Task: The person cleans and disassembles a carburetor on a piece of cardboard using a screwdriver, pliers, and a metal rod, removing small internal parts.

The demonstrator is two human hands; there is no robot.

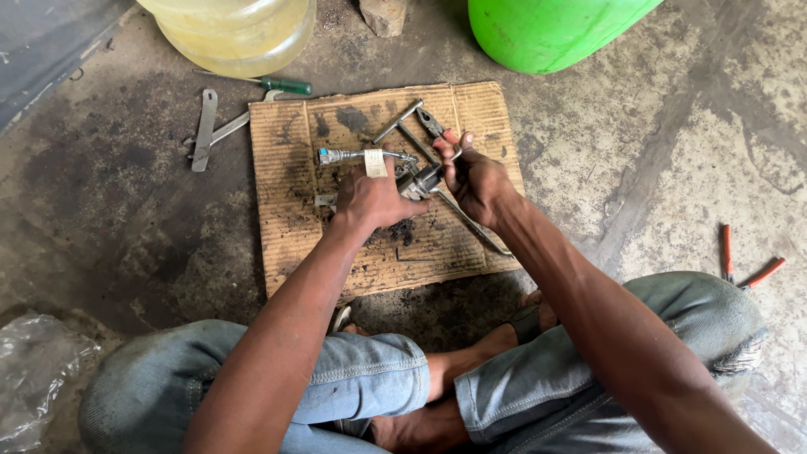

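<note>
Sat cross-legged in jeans (370, 370) on the concrete floor (639, 151), the person had both hands out over a dirty sheet of cardboard (294, 219): the left hand (370, 200) was curled shut around one end of a small metal part (420, 181), a bandage on one finger, and the right hand (475, 176) was pinched tight on a tool (430, 123) right at the part's other end, thin rod trailing back under the wrist. Just beyond the left fingers lay a metal fitting (353, 155), further left off the cardboard a flat wrench (204, 126) and a green-handled screwdriver (284, 84), and well off to the right of the right arm some red-handled pliers (744, 265). Farthest out were a yellowish jug (235, 34) and a green container (546, 29).
</note>
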